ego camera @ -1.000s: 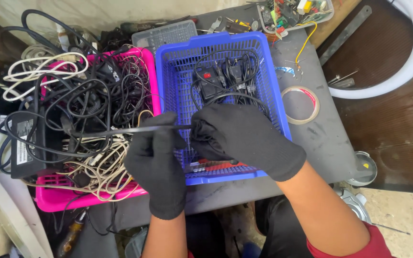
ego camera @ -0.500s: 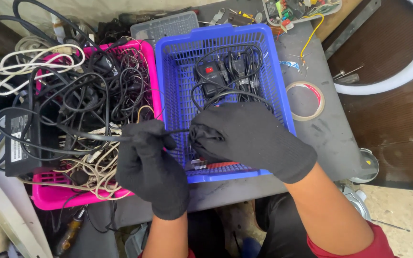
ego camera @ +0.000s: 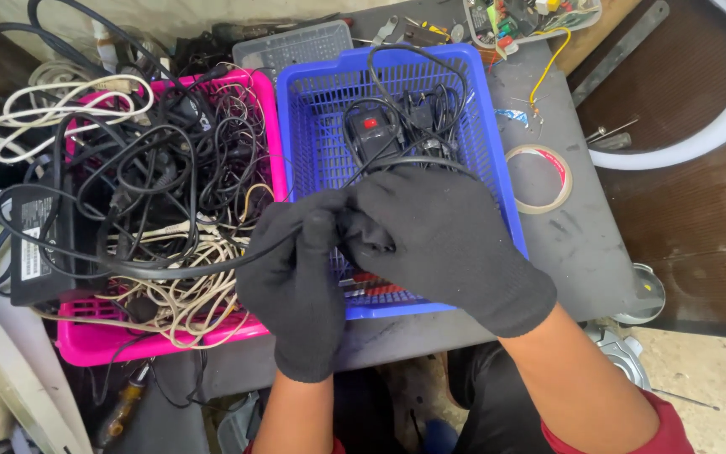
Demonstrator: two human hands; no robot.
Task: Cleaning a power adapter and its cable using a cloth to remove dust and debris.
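Right now both gloved hands are meeting over the front of the blue basket [ego camera: 313,126]. The left hand [ego camera: 296,277] is pinching a black cable [ego camera: 170,271] with its fingers [ego camera: 317,223] closed around it, and the cable is trailing off leftward across the tangle of black and cream wires in the pink basket [ego camera: 73,345]. The right hand [ego camera: 439,240] is curling its fingers shut on the same cable just beside the left, touching it. Another stretch of black cable is looping back into the blue basket, where a black switch unit with a red button [ego camera: 370,130] is lying. Nearby on the grey worktop [ego camera: 577,252], a roll of tape [ego camera: 539,178] is sitting to the right of the blue basket.
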